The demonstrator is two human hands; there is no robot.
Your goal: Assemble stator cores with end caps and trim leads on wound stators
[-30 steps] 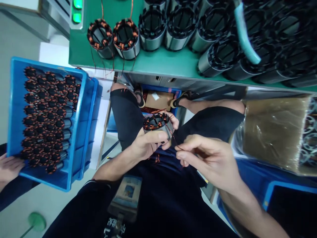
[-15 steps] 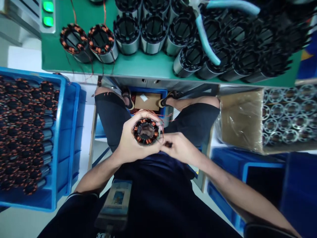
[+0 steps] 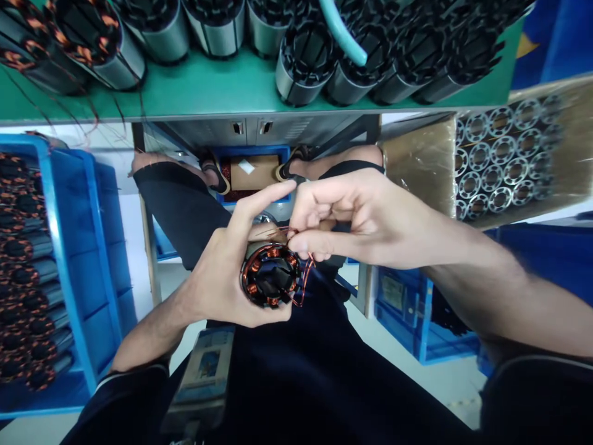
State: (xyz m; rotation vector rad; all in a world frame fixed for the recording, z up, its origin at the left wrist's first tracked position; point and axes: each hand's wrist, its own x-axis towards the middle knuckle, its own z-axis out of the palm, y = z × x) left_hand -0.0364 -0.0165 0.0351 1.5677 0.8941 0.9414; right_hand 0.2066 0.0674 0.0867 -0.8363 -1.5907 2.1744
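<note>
My left hand (image 3: 222, 272) is wrapped round a wound motor stator (image 3: 269, 281), a metal cylinder with copper coils on a black core, held over my lap with its end face towards me. The index finger of that hand sticks out straight. My right hand (image 3: 352, 216) is closed in a pinch on thin copper wire (image 3: 303, 278) that loops from the stator's right rim. Both hands touch at the stator's upper right edge.
A green bench (image 3: 208, 86) ahead carries a row of stators, bare black ones (image 3: 301, 62) and wound ones (image 3: 97, 43), plus a pale blue hose (image 3: 343, 37). A blue crate (image 3: 69, 259) of wound stators stands at left. A wrapped box of metal rings (image 3: 500, 154) sits at right.
The view has dropped and shifted right. My right hand has risen from beside the stator to its upper right rim and pinched the wire. The left index finger has straightened.
</note>
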